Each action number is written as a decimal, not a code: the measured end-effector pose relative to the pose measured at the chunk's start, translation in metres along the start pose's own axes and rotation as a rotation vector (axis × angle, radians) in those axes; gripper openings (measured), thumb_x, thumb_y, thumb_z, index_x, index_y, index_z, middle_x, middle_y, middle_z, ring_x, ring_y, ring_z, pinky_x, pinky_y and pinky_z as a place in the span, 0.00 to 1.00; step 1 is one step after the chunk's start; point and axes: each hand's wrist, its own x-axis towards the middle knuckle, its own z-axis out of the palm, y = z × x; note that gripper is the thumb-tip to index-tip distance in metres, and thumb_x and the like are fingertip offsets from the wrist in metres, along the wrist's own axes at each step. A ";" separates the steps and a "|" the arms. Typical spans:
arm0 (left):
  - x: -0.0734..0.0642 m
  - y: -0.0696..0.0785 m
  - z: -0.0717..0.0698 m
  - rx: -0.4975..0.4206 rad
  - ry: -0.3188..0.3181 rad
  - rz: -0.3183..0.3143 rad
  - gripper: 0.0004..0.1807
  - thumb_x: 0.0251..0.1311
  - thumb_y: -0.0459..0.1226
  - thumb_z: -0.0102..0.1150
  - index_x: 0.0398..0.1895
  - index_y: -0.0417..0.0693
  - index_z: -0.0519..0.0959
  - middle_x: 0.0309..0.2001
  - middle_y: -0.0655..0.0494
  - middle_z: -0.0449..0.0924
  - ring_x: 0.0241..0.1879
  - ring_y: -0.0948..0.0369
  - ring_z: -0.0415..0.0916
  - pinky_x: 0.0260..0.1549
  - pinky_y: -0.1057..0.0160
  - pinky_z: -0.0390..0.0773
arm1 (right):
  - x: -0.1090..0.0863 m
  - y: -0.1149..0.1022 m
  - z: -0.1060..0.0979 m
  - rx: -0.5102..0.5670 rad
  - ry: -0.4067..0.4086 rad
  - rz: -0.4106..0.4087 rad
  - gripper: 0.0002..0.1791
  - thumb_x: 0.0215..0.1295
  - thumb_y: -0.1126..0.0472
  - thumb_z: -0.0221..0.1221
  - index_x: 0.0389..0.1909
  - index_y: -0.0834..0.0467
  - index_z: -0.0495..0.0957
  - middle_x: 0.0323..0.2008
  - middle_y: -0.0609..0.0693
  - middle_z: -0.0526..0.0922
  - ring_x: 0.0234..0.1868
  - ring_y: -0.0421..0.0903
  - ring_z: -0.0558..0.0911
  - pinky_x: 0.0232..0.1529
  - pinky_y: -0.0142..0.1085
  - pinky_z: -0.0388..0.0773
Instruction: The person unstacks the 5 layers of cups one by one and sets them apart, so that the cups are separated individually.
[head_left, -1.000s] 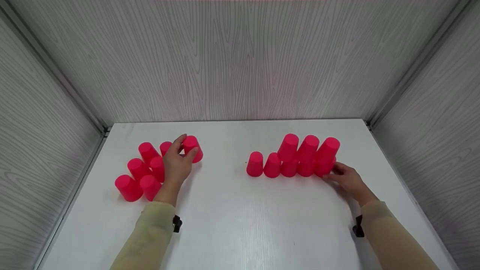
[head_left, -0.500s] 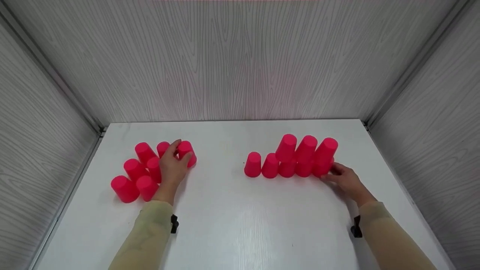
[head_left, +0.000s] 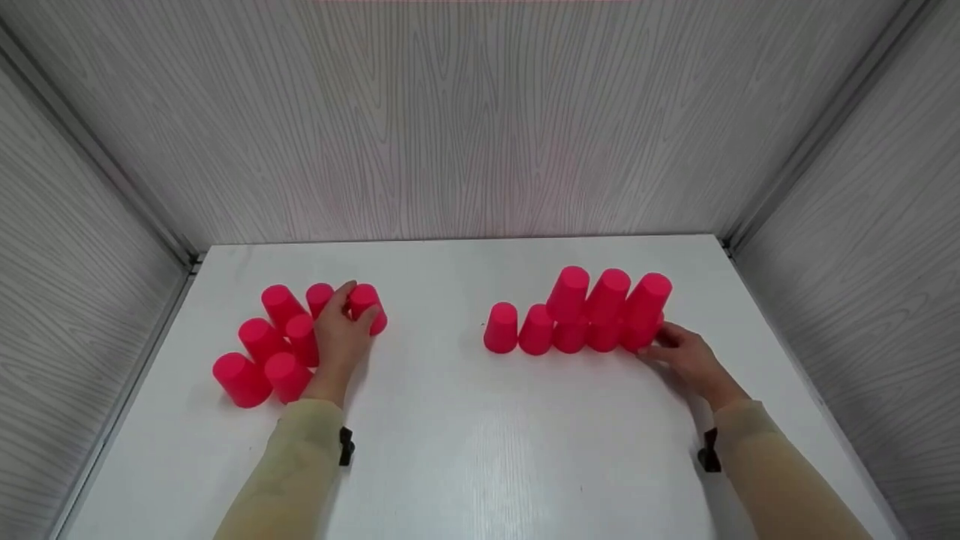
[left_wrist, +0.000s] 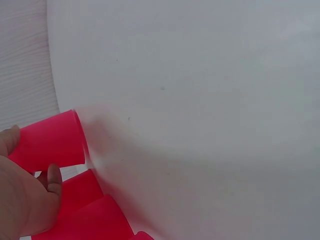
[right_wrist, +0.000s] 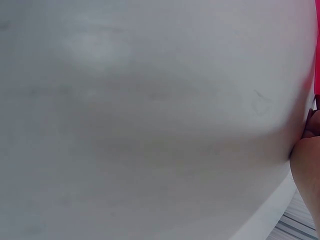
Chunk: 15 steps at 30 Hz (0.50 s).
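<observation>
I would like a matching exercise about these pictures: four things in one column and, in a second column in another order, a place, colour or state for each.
Column 1
1. Left hand
2. Right hand
3. Three upper cups
4. Table top

Column 2
A. At the right end of the bottom row
B. White
C. Holding a red cup beside the left-side group
D. On the second level of the stack

Right pairs: 1-C, 2-A, 3-D, 4-B.
</observation>
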 end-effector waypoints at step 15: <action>0.005 -0.004 0.000 0.009 -0.002 -0.015 0.44 0.66 0.38 0.73 0.83 0.52 0.62 0.77 0.45 0.67 0.77 0.44 0.61 0.65 0.43 0.77 | -0.002 -0.002 0.000 -0.005 0.006 0.002 0.48 0.67 0.48 0.73 0.83 0.53 0.60 0.79 0.57 0.64 0.80 0.62 0.59 0.75 0.58 0.65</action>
